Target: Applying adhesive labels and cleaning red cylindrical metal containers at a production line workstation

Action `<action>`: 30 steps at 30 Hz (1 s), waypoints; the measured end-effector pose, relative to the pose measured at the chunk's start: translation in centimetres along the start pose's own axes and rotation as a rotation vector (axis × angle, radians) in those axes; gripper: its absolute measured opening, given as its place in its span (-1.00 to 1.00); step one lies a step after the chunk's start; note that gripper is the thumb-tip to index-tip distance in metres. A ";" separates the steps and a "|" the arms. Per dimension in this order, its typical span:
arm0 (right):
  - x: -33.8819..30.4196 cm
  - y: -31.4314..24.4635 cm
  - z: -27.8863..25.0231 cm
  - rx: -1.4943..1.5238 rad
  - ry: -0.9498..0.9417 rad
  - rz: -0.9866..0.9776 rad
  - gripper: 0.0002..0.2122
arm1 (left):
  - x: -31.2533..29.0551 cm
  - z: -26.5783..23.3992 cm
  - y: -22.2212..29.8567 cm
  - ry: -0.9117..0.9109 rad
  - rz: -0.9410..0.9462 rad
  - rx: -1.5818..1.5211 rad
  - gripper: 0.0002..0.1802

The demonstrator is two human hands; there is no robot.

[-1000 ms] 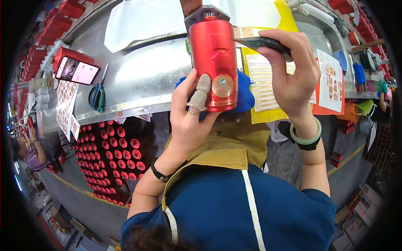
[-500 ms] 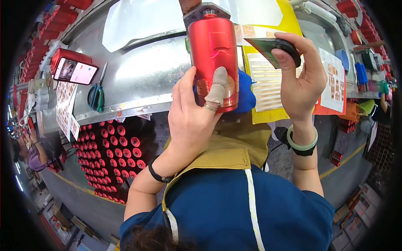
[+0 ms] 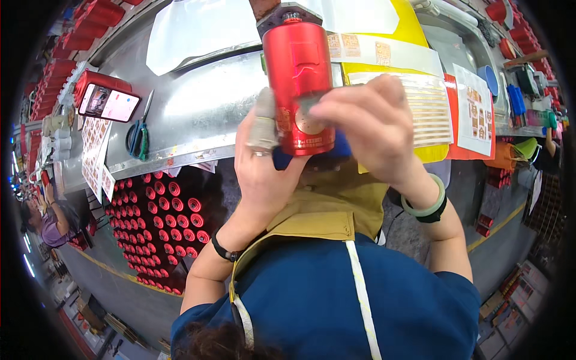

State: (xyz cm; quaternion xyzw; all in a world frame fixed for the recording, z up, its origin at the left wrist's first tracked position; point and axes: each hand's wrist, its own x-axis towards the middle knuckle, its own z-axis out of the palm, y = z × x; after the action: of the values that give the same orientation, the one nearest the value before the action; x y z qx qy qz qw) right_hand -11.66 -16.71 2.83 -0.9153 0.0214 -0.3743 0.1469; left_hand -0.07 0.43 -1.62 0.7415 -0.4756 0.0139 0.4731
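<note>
A glossy red metal bottle [image 3: 300, 63] lies with its neck at a metal fixture [image 3: 287, 13] and its base toward me. My left hand [image 3: 261, 174] grips the bottle's lower left side, with a grey cloth cover on one finger. Blurred by motion, my right hand [image 3: 384, 132] is over the bottle's lower right side. It pinches a dark green scraper [image 3: 311, 102], mostly hidden by the fingers, against the bottle's front. Just below the scraper shows a round gold label [image 3: 309, 123]. Blue cloth [image 3: 339, 146] lies under the bottle.
Scissors [image 3: 138, 135] and a phone [image 3: 108, 103] propped on a red container lie at left on the metal bench [image 3: 210, 90]. Label sheets [image 3: 474, 108] and a yellow sheet with strips [image 3: 429, 114] are at right. Several red bottles [image 3: 159, 222] stand below left.
My right hand has come left and down from the yellow sheet, bringing the scraper onto the bottle. My left hand's covered finger has shifted from the bottle's front to its left side.
</note>
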 end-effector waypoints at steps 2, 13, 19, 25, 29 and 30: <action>-0.1 -2.7 -0.1 0.107 -0.107 -0.086 -0.78 | 0.5 0.1 -0.6 0.024 0.019 0.006 0.16; -0.6 -2.1 0.1 0.276 -0.102 -0.112 -0.81 | 0.3 -0.5 -1.2 -0.035 0.032 -0.028 0.18; 0.6 3.3 1.3 -0.097 0.185 0.077 -0.83 | 0.4 -0.7 -1.5 -0.063 0.066 0.020 0.20; 0.5 -1.2 0.8 0.177 0.005 0.112 -0.80 | -0.3 -0.8 -2.3 -0.124 -0.025 -0.132 0.05; 0.4 2.2 1.3 -0.116 0.118 0.020 -0.81 | 0.1 -0.8 -1.7 -0.144 -0.059 -0.113 0.07; -0.6 0.6 1.6 0.005 0.084 0.010 -0.81 | 0.4 -0.7 -1.4 -0.154 -0.069 -0.069 0.08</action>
State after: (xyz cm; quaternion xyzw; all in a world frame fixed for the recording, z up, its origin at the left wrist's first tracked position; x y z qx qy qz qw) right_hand -10.91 -16.77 1.16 -0.8985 0.0310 -0.4116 0.1497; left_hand 1.46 0.81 -1.98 0.7397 -0.4849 -0.0758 0.4605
